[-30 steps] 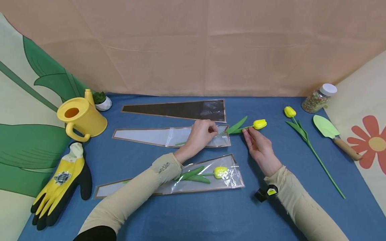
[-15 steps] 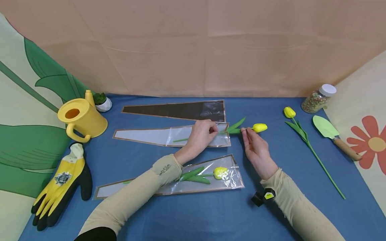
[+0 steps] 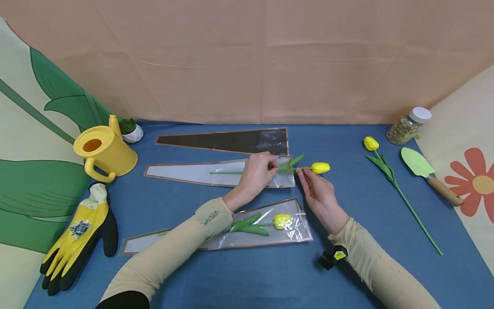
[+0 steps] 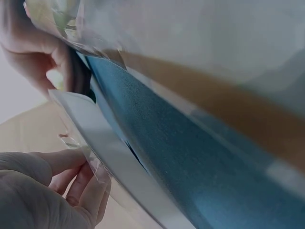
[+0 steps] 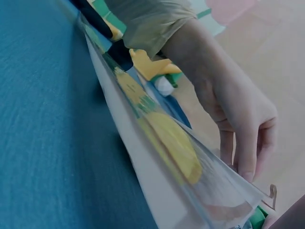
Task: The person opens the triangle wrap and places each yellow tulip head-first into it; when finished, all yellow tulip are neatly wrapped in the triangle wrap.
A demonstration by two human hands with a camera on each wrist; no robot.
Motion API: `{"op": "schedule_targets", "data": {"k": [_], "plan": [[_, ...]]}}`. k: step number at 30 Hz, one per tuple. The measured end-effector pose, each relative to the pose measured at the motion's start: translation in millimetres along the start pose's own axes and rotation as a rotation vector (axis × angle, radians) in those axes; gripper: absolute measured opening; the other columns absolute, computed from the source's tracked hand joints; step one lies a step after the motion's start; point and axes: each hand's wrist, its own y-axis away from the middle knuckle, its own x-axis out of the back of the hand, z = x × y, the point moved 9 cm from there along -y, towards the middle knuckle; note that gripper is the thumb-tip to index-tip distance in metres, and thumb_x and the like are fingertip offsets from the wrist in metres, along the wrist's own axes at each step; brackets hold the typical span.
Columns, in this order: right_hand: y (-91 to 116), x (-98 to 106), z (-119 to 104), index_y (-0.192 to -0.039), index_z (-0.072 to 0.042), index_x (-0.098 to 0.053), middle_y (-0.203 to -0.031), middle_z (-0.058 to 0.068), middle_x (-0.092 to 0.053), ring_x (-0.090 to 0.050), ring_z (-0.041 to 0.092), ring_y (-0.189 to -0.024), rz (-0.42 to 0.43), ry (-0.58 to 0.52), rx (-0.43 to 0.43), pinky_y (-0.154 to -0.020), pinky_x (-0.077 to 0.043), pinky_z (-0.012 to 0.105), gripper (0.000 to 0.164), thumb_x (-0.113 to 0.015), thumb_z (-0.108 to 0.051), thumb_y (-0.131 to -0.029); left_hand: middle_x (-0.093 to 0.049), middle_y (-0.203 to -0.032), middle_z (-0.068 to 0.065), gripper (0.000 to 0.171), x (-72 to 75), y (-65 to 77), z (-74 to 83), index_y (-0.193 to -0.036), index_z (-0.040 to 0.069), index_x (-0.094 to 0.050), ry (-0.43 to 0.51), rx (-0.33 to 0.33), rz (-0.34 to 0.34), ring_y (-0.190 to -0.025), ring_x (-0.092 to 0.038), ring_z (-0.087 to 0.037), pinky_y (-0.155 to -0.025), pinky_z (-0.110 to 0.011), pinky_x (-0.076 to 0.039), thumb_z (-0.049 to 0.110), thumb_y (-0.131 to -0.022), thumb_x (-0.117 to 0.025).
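Note:
My left hand (image 3: pixel 259 169) pinches the clear film at the wide mouth of a white flower sleeve (image 3: pixel 181 171) with a brown border. In the left wrist view those fingers (image 4: pixel 90 188) hold the film lifted from the white backing. My right hand (image 3: pixel 320 195) pinches a yellow artificial tulip (image 3: pixel 320 168) by the stem just below its bloom. The tulip's green stem (image 3: pixel 225 172) lies inside the sleeve, its leaves are at the mouth, and its bloom is outside to the right. Nearer me lies another white sleeve (image 3: pixel 297 240) with a yellow tulip inside, partly hidden by my left forearm.
A black sleeve (image 3: pixel 216 140) lies behind. At right are a loose yellow tulip (image 3: pixel 401 197), a green trowel (image 3: pixel 418 163) and a lidded jar (image 3: pixel 403 129). A yellow watering can (image 3: pixel 112 152), a potted succulent (image 3: pixel 132 132) and a yellow-black glove (image 3: pixel 86 231) are at left.
My right hand has moved left, sliding the tulip farther into the middle sleeve. Its stem tip reaches farther left and its leaves overlap the mouth. My left hand has stayed almost still.

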Motion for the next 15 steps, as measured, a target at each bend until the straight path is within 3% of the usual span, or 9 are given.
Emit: {"op": "schedule_targets", "data": {"k": [5,10,13,15], "plan": [[1.2,-2.0,2.6,-0.125,0.002,-0.067,-0.1,0.014,-0.079,-0.079,0.017,-0.091,-0.012,0.08,0.005,-0.093,-0.056,0.022,0.022,-0.067,0.001,-0.103,-0.071,-0.082,-0.004,0.015,1.0,-0.7,0.8,-0.086,0.007,-0.082,0.001,0.001,0.003,-0.074,-0.066,-0.018,-0.069,-0.032,-0.054,-0.005,-0.093,-0.077],[1.2,-5.1,3.5,-0.104,-0.003,-0.073,-0.087,0.005,-0.078,-0.073,0.007,-0.076,-0.023,0.285,0.061,-0.072,-0.057,0.015,0.006,-0.067,-0.005,-0.105,-0.07,-0.082,-0.003,0.014,1.1,0.2,1.6,-0.087,0.008,-0.081,-0.002,-0.002,-0.004,-0.073,-0.065,-0.017,-0.068,-0.031,-0.053,-0.003,-0.095,-0.077],[0.1,-5.7,4.8,-0.109,-0.005,-0.068,-0.084,-0.002,-0.075,-0.065,0.005,-0.068,-0.009,0.427,0.097,-0.061,-0.048,0.015,0.008,-0.068,-0.012,-0.106,-0.07,-0.083,-0.003,0.015,0.5,0.9,2.1,-0.087,0.009,-0.08,-0.009,-0.004,-0.008,-0.072,-0.064,-0.017,-0.067,-0.031,-0.052,-0.002,-0.096,-0.076],[-0.7,-5.0,5.6,-0.119,-0.004,-0.064,-0.083,-0.004,-0.073,-0.062,0.005,-0.066,0.007,0.487,0.109,-0.059,-0.044,0.017,0.019,-0.07,-0.016,-0.106,-0.07,-0.083,-0.003,0.016,0.1,1.3,2.6,-0.087,0.009,-0.08,-0.013,-0.004,-0.012,-0.072,-0.064,-0.017,-0.067,-0.031,-0.052,-0.002,-0.097,-0.076]]}}
